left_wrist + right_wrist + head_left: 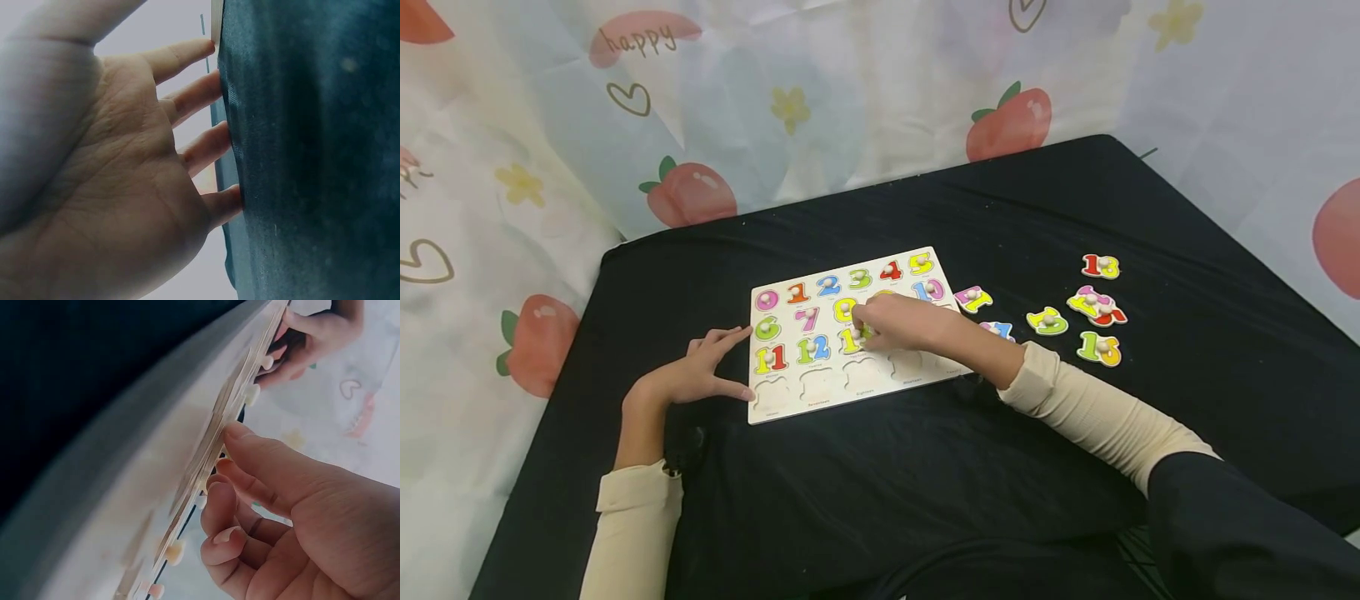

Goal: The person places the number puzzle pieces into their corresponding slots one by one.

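Observation:
A pale wooden number puzzle board [790, 410] lies on the black cloth, holding several coloured number pieces with round knobs. My left hand [696, 372] is at its left edge, index fingertip and thumb spread apart against the rim; the left wrist view shows its palm [125, 169] and extended fingers. Over the third row, my right hand [906, 323] pinches a yellow-and-green number piece [847, 341] beginning with a 1, partly hidden by its fingers. In the right wrist view, the thumb [262, 450] meets the board's surface and the other fingers curl under it.
Right of the board lie loose number pieces: a red-and-yellow 13 [1101, 267], a green-and-yellow piece [1047, 322], a green-and-orange piece [1099, 349] and two overlapping ones [1093, 306]. A pink-and-yellow piece [973, 299] sits by the board's right edge. Bare recesses [816, 386] line the bottom row.

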The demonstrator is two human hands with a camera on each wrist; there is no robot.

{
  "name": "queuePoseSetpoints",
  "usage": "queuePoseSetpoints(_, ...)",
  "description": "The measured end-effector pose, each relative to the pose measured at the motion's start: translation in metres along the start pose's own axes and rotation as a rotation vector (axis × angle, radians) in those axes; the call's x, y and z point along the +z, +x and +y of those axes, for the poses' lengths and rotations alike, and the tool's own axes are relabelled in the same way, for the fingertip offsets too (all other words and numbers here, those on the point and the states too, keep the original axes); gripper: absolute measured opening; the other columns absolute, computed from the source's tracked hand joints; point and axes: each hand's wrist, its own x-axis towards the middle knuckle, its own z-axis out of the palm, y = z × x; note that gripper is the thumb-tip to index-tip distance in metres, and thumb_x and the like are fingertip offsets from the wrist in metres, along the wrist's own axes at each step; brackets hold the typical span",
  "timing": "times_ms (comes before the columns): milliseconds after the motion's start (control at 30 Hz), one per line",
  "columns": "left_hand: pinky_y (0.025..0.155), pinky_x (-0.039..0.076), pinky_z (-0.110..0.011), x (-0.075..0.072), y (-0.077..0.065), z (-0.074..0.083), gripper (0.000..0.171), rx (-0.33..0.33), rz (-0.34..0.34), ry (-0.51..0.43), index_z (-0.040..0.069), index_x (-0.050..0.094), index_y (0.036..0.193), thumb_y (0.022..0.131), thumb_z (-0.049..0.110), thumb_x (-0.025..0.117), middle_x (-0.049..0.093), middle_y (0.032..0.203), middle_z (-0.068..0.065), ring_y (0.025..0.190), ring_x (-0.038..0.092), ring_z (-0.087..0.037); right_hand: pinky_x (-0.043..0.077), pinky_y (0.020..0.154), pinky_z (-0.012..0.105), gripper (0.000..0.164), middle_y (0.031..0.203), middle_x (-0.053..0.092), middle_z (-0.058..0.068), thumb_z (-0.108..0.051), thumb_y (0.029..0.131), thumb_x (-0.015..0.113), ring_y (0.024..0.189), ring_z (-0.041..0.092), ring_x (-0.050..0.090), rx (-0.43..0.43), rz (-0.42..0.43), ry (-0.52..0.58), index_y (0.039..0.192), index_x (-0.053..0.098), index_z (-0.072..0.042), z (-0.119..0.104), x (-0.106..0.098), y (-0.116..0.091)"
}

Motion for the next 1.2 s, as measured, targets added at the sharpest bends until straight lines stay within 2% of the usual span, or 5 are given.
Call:
queuePoseSetpoints(500,0.089,0.034,-0.062,0.001,-0.001,0.002,0.105,0.008,-0.007,0.004,0.008,0.017,0.15,0.072,0.047,0.077,0.013,0.149,-0.022,0.12,0.018,-0.042,0.043,0.07,0.026,0.033,0.1,0.065,0.004,-0.024,0.085,0.071,0.083,0.014,0.057,0.042,-0.041,-0.014,0.112,0.062,-0.008,-0.004,-0.003,-0.003)
queuePoseSetpoints(633,0.09,0.033,-0.062,0.0,-0.001,0.002,0.106,0.01,-0.004,0.011,0.008,0.017,0.15,0.072,0.048,0.076,0.012,0.149,-0.022,0.12,0.017,-0.042,0.044,0.071,0.029,0.039,0.107,0.065,0.006,-0.026,0.087,0.069,0.084,0.015,0.058,0.07,-0.071,-0.003,0.119,0.059,-0.008,0.0,-0.016,-0.011)
queuePoseSetpoints(833,0.089,0.034,-0.062,0.001,-0.001,0.002,0.105,0.004,-0.004,0.012,0.009,0.017,0.15,0.072,0.047,0.076,0.013,0.149,-0.022,0.12,0.018,-0.042,0.043,0.073,0.033,0.044,0.114,0.063,0.007,-0.03,0.088,0.067,0.086,0.018,0.057,0.171,-0.137,0.026,0.124,0.057,-0.006,0.018,-0.042,-0.029)
queuePoseSetpoints(1067,0.087,0.037,-0.059,0.004,0.0,0.0,0.106,0.005,-0.01,0.02,0.009,0.017,0.15,0.072,0.048,0.076,0.014,0.149,-0.022,0.118,0.02,-0.04,0.046,0.075,0.036,0.044,0.11,0.061,0.009,-0.03,0.09,0.064,0.084,0.021,0.057,0.29,-0.093,0.036,0.122,0.057,-0.001,0.045,-0.064,-0.048)
queuePoseSetpoints(1200,0.085,0.037,-0.059,0.002,0.0,0.0,0.105,0.011,-0.009,0.024,0.008,0.018,0.15,0.072,0.048,0.076,0.014,0.148,-0.023,0.118,0.02,-0.041,0.046,0.077,0.037,0.042,0.108,0.061,0.009,-0.028,0.089,0.065,0.086,0.021,0.056,0.306,-0.052,0.033,0.119,0.059,0.0,0.057,-0.073,-0.056)
